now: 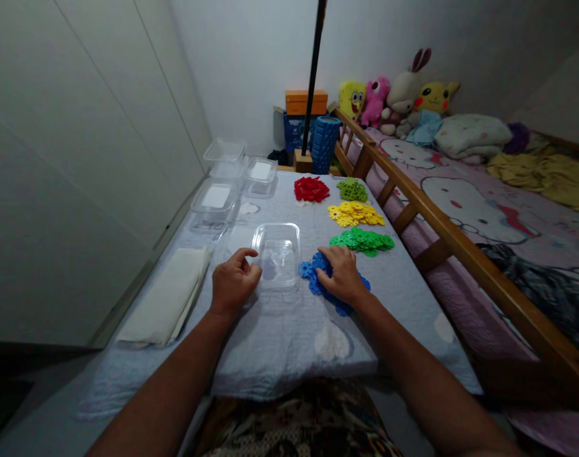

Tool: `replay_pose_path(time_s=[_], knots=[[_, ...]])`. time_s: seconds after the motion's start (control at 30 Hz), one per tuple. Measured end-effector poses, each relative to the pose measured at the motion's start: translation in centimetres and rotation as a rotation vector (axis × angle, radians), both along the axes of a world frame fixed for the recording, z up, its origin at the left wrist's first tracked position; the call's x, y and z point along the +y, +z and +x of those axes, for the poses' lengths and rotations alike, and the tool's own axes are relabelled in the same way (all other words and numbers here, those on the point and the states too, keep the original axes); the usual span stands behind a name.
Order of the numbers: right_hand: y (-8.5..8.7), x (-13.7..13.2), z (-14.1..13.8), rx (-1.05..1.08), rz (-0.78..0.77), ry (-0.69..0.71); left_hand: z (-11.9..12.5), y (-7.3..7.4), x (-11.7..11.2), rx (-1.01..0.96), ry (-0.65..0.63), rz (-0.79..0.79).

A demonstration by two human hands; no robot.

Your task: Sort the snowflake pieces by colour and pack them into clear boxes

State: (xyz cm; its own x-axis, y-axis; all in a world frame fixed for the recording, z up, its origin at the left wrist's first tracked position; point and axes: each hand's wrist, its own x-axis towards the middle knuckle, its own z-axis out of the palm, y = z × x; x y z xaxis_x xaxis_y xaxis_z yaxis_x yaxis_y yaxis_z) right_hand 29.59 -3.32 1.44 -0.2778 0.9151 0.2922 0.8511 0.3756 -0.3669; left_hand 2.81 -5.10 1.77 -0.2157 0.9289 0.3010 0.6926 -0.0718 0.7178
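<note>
A clear plastic container (296, 254) stands uncovered near the middle of the table, and a see-through lid or tray lies along its left side. At the container's left rim is my left hand (235, 284), loosely curled, with a gap between thumb and index finger; nothing shows in it. My right hand (343, 274) lies over a heap of blue snowflake-shaped plastic discs (313, 279), its thumb and fingers closing round some of them. The palm hides part of this heap. Just beyond lie green discs (363, 240).
Farther back are yellow discs (353, 214), light green discs (351, 189) and a red pile (311, 189). Lidded clear containers (216, 198) stand at the back left. Folded cream cloth or paper (168, 295) lies at left. A wooden bed rail (413, 200) borders the right side.
</note>
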Motion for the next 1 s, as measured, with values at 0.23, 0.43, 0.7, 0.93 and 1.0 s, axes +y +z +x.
replay_pose_path(time_s=[0.23,0.43,0.7,0.93,1.0], knots=[[3.2,0.9,-1.6,0.108,0.010,0.057,-0.1,0.0,0.3,-0.006,0.029,-0.005],[5.0,1.1,-5.0,-0.029,-0.100,0.175,0.3,0.1,0.2,-0.084,-0.028,-0.012],[6.5,2.0,-7.4,-0.358,-0.163,0.220,0.5,0.0,0.2,-0.155,-0.084,-0.021],[6.3,3.7,-8.8,-0.463,-0.205,0.286,0.4,0.0,0.3,-0.223,-0.104,-0.025],[5.8,4.2,-9.0,-0.471,-0.208,0.287,0.4,-0.1,0.3,-0.240,-0.110,-0.030]])
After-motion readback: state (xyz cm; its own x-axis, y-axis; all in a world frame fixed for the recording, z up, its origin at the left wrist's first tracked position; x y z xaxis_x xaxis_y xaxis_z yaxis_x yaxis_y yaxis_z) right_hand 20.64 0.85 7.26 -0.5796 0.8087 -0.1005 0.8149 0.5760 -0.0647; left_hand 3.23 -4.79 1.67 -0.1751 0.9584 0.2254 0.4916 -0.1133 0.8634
